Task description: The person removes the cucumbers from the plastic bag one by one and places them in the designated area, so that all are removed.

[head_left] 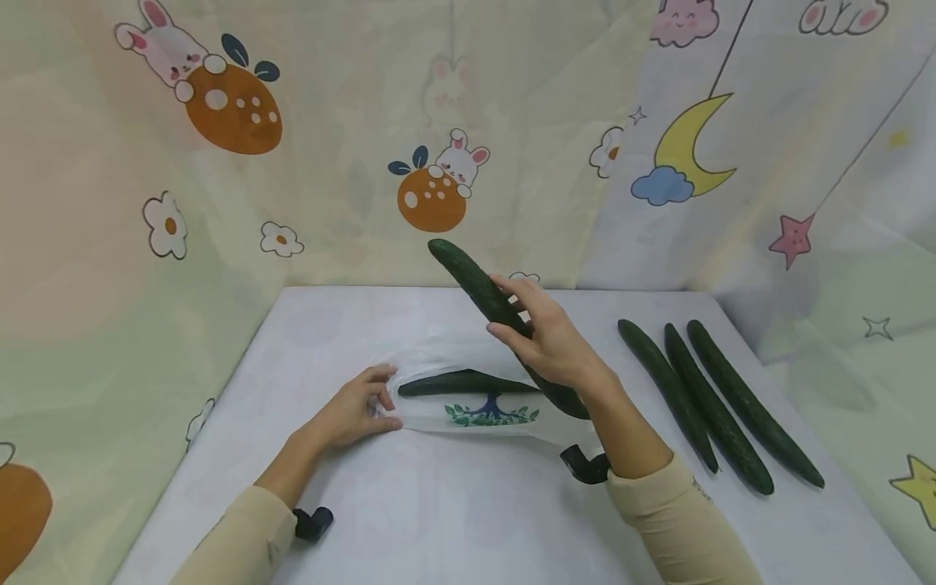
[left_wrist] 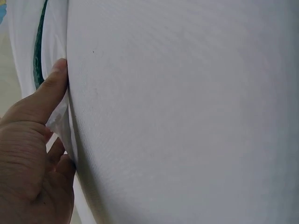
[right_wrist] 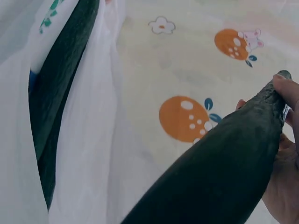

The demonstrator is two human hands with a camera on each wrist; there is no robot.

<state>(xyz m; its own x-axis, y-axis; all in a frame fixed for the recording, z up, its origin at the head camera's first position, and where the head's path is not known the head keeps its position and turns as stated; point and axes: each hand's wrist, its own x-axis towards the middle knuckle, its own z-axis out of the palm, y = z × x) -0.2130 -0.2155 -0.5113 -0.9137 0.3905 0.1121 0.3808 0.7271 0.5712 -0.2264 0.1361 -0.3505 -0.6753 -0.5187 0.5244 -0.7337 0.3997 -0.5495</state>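
Observation:
My right hand grips a long dark green cucumber around its middle. That cucumber slants above the table, its far end up and to the left. A white plastic bag with a printed tree lies below it, its mouth parted lengthwise. Inside the bag shows another cucumber, and the right wrist view shows cucumber between the white folds. My left hand holds the bag's left end. In the left wrist view the thumb lies on the bag's edge, with the other fingers bent and partly hidden behind it.
Three more cucumbers lie side by side on the right of the white table. A printed cloth hangs behind and around the table. Black wrist cameras sit at both cuffs.

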